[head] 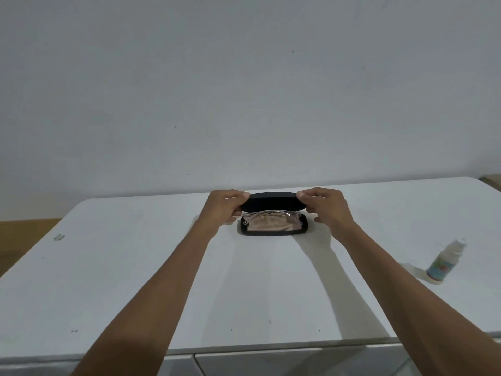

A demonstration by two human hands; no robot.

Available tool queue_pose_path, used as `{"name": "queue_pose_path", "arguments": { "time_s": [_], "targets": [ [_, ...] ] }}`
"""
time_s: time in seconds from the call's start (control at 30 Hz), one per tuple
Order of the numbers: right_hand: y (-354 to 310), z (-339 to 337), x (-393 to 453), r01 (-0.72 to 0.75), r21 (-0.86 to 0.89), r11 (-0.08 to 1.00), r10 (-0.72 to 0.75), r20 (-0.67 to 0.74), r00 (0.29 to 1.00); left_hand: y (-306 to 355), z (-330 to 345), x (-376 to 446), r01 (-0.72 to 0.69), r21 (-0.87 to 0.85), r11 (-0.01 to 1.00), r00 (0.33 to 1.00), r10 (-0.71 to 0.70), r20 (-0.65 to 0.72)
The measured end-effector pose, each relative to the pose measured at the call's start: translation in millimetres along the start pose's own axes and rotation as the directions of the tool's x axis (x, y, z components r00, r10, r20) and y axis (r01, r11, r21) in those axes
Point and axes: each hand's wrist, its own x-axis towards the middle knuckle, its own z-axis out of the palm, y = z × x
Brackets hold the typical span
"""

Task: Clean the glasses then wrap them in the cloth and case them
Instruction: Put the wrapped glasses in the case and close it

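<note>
Case lid (pixel 273 202) between both hands (gripped)

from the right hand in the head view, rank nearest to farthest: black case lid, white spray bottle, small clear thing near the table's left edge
1. Black glasses case lid: gripped at its right end by the right hand, with the left hand on the other end.
2. White spray bottle: standing on the table's right side, nearer the person.
3. Small clear object: far off near the table's left edge.
</note>
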Motion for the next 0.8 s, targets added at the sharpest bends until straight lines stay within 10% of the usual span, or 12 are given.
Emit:
{"name": "queue_pose_path", "arguments": {
  "time_s": [0.37,0.8],
  "targets": [
    [20.3,-7.2,-21.7,0.124,-0.063,0.99,-0.121,0.05,0.991,-24.4,-1.3,-20.7,-0.141,-0.106,0.984,0.988,0.147,0.048],
    [33.5,9.3,-46.0,0.289,-0.41,0.865,-0.266,0.113,0.957,-49.7,13.7,-39.3,-0.311,0.223,0.924,0.949,0.315,0.019]
  ]
}}
